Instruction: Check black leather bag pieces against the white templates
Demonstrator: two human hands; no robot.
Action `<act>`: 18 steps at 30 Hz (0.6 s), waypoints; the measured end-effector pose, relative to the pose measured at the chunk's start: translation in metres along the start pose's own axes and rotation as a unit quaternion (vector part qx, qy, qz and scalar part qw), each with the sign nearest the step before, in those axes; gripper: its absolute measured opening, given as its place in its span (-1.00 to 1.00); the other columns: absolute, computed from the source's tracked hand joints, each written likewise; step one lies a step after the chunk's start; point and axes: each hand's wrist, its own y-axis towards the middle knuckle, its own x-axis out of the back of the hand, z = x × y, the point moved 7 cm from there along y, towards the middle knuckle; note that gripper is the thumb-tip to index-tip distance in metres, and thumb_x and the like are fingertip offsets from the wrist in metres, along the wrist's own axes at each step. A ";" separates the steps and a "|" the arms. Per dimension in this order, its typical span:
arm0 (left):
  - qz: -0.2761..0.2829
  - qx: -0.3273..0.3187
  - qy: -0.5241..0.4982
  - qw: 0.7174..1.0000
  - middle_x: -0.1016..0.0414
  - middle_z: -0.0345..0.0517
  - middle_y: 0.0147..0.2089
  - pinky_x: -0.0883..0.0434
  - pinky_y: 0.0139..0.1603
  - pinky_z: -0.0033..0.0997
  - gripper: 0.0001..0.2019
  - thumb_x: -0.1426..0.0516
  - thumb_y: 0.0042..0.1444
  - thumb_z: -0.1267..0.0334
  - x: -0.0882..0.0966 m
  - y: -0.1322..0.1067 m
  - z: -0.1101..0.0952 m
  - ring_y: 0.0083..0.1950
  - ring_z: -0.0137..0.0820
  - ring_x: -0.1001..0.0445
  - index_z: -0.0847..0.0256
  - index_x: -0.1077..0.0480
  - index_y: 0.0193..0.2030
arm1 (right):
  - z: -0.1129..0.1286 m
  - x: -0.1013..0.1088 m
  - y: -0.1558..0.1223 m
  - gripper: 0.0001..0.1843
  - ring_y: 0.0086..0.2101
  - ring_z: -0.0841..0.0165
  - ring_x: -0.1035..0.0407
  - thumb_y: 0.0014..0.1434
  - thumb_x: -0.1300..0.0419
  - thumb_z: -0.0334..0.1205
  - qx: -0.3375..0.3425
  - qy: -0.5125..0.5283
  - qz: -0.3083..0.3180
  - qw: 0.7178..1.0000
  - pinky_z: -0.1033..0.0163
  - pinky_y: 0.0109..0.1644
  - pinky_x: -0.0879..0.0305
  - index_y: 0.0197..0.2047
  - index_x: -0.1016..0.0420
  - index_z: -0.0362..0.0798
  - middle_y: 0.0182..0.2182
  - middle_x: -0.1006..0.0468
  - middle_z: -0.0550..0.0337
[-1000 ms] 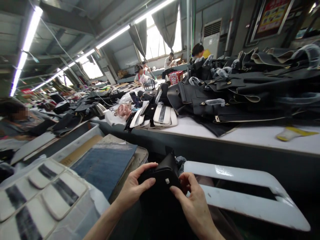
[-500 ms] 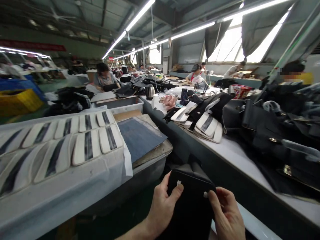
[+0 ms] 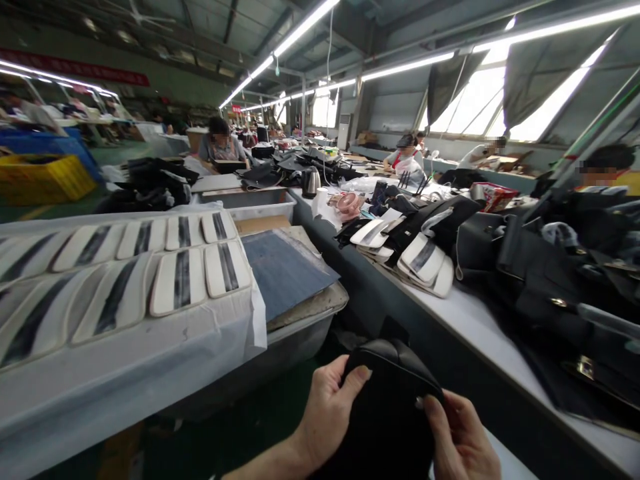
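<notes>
A black leather-like bag piece (image 3: 387,420) with a rounded, seamed top edge is held up low in the view. My left hand (image 3: 327,413) grips its left edge, thumb on the near face and fingers behind. On the right edge, my right hand (image 3: 463,433) pinches it the same way. Beside the right thumb a small whitish bit (image 3: 419,403) shows on the black surface. The lower part of the piece runs out of the picture, and the fingers behind it are partly hidden.
White panels with dark stripes (image 3: 179,283) lie in rows on a covered table (image 3: 210,333) at left. A grey bin (image 3: 300,360) holds a dark blue sheet (image 3: 285,270). Along the right bench (image 3: 480,327) lie black bags (image 3: 525,280) and striped pieces (image 3: 425,260). Several people work farther back.
The view has shifted a little left and up. A whitish bit that showed by my left thumb is no longer visible there. Both hands keep hold of the black piece.
</notes>
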 end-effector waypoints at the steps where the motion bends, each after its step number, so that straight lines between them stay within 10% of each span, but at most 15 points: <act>1: 0.004 0.005 -0.001 1.000 -0.40 -0.21 -0.40 -0.25 -0.37 -0.49 -0.60 -0.15 0.22 -0.09 0.001 0.001 0.002 -0.38 -0.46 -0.28 0.28 -0.44 -0.32 | -0.002 0.000 0.000 -0.51 -0.31 0.25 -0.45 0.09 -0.28 0.24 0.004 0.002 -0.010 1.000 0.30 -0.27 -0.38 -0.17 -0.45 -0.02 -0.34 -0.57 0.16; 12: 0.119 0.100 -0.112 0.981 -0.55 -0.10 -0.31 -0.39 -0.27 -0.40 -0.66 -0.23 0.18 0.00 -0.002 0.006 0.024 -0.33 -0.37 -0.49 0.29 -0.48 -0.16 | 0.000 -0.004 0.003 -0.68 -0.36 0.27 -0.46 0.33 -0.11 0.04 0.132 -0.066 -0.027 0.989 0.21 -0.30 -0.41 -0.08 -0.41 -0.04 -0.35 -0.53 0.16; 18: 0.105 0.109 -0.106 0.983 -0.59 -0.12 -0.22 -0.47 -0.13 -0.37 -0.65 -0.30 0.11 0.01 0.001 0.005 0.026 -0.18 -0.31 -0.55 0.20 -0.51 -0.07 | 0.031 -0.052 -0.067 -0.41 0.27 0.09 -0.16 0.39 -0.02 0.06 0.485 -0.352 -0.036 0.800 -0.02 0.28 -0.24 0.31 -0.28 -0.17 0.25 -0.35 -0.03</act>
